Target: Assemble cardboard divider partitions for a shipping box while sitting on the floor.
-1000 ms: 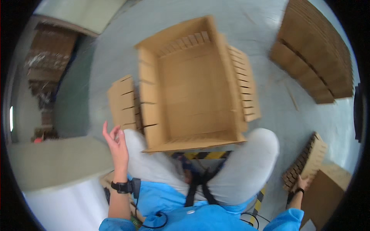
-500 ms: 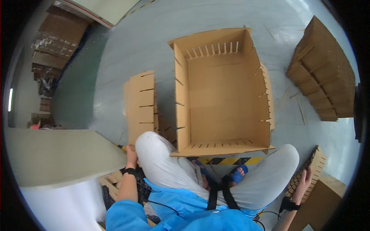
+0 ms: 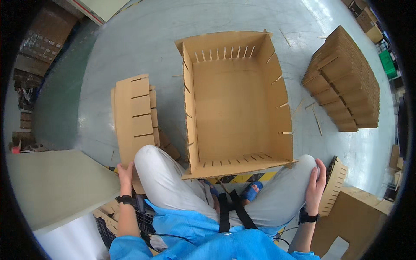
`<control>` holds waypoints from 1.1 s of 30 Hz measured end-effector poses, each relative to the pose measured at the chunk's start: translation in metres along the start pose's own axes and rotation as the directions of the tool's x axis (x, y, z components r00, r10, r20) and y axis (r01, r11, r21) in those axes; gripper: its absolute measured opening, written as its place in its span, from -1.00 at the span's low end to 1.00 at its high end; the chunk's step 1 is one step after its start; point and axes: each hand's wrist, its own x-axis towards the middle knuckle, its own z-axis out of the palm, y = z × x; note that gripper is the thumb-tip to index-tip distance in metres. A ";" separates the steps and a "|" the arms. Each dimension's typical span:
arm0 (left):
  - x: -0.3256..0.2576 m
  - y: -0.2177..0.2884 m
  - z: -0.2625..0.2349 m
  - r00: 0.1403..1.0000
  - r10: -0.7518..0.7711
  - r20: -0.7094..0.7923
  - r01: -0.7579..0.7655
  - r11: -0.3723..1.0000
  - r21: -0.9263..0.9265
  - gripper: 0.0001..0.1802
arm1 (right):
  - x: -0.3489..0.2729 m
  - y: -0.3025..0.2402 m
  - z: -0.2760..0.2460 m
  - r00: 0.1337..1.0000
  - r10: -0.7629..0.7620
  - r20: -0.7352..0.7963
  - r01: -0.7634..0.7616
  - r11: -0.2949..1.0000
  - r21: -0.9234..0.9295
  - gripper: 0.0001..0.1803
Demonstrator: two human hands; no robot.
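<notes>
An open cardboard box (image 3: 229, 108), its walls cut with slots along the edges, stands in front of my knees. To its left, a long slotted cardboard panel (image 3: 132, 112) lies over other cardboard pieces (image 3: 167, 145). My left hand (image 3: 125, 174) grips that panel by its near left edge, beside my left knee; some fingers are hidden. My right hand (image 3: 316, 184) is open and holds nothing, its fingers stretched out along the outside of my right knee. Close to its right, more slotted cardboard strips (image 3: 336, 182) stand in a dark crate.
A tall stack of cardboard sheets (image 3: 342, 82) stands on the floor at the far right. Closer in is a brown carton (image 3: 351, 221). A pale tabletop (image 3: 60, 186) juts in at left. Cardboard scraps (image 3: 317, 121) litter the floor. Wrapped cartons (image 3: 43, 43) line the far left.
My right hand has moved left from the slotted strips to my right knee. The panel at my left hand has shifted a little left, away from the box. The whole view has turned slightly right.
</notes>
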 end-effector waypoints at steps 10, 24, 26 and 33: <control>-0.033 0.042 -0.028 0.961 0.261 0.088 -0.253 0.963 -0.099 -0.47 | -0.018 0.011 -0.020 0.997 -0.067 -0.043 0.067 0.998 -0.018 -0.62; 0.006 -0.022 0.016 0.982 0.184 0.034 -0.176 0.970 -0.168 -0.47 | -0.033 0.024 -0.021 0.960 -0.171 -0.223 0.175 0.985 0.000 -0.59; 0.010 -0.038 0.027 0.985 0.160 0.066 -0.137 0.954 -0.267 -0.49 | -0.030 0.026 -0.019 0.959 -0.184 -0.216 0.188 0.982 -0.003 -0.60; -0.040 0.013 0.015 0.981 0.081 0.177 -0.020 0.946 -0.322 -0.48 | -0.025 0.026 -0.016 0.949 -0.228 -0.218 0.226 0.973 -0.034 -0.64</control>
